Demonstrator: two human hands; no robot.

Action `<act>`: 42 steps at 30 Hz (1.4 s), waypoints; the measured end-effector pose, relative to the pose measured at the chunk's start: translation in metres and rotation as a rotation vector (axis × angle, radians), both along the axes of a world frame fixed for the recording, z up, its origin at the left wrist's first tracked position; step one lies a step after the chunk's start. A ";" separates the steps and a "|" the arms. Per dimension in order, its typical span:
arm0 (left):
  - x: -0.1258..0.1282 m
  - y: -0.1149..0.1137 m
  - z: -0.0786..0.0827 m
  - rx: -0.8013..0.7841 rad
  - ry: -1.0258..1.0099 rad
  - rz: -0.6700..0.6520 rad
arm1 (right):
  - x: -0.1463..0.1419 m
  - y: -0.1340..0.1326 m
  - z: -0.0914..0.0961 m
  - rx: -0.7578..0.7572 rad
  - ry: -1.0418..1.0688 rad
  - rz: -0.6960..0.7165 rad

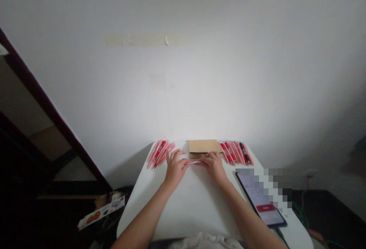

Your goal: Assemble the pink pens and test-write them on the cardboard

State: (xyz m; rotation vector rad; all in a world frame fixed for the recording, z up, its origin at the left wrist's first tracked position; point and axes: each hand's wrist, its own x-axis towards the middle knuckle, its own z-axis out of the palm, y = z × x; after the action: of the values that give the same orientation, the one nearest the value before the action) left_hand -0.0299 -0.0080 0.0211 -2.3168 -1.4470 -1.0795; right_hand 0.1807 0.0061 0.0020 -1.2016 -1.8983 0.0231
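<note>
Between my two hands a thin pink pen point(195, 163) lies level, a little above or on the white table point(191, 211); I cannot tell which. My left hand point(174, 168) pinches its left end with thumb and finger, the other fingers spread upward. At the right end, my right hand point(214, 166) has its fingers closed on the pen. Just behind the hands sits a brown folded paper piece point(204, 146), partly covered by my right hand. Pink and red pens point(160, 153) lie in a group beyond my left hand. Another row of pens point(235, 153), with a black one, lies beyond my right.
A phone point(259, 199) with a lit screen rests on the table's right side, its cable point(281, 237) running toward me. The white wall point(183, 100) stands directly behind the table. Boxes and other items point(103, 211) lie on the floor at left.
</note>
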 end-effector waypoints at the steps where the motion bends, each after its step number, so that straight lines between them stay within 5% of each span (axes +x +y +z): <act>1: 0.001 0.000 -0.001 0.000 -0.011 -0.011 | -0.001 0.000 0.000 -0.001 -0.005 0.010; 28: 0.003 0.005 -0.008 -0.150 -0.187 -0.072 | -0.009 -0.005 0.003 -0.154 0.201 0.189; 42: 0.003 0.006 -0.007 -0.142 -0.205 0.025 | -0.004 -0.001 0.003 -0.124 0.125 0.141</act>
State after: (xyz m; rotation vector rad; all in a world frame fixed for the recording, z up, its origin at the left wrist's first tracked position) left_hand -0.0269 -0.0023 0.0143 -2.3314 -1.6723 -1.2792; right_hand 0.1766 0.0049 0.0052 -1.1192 -1.8897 0.2895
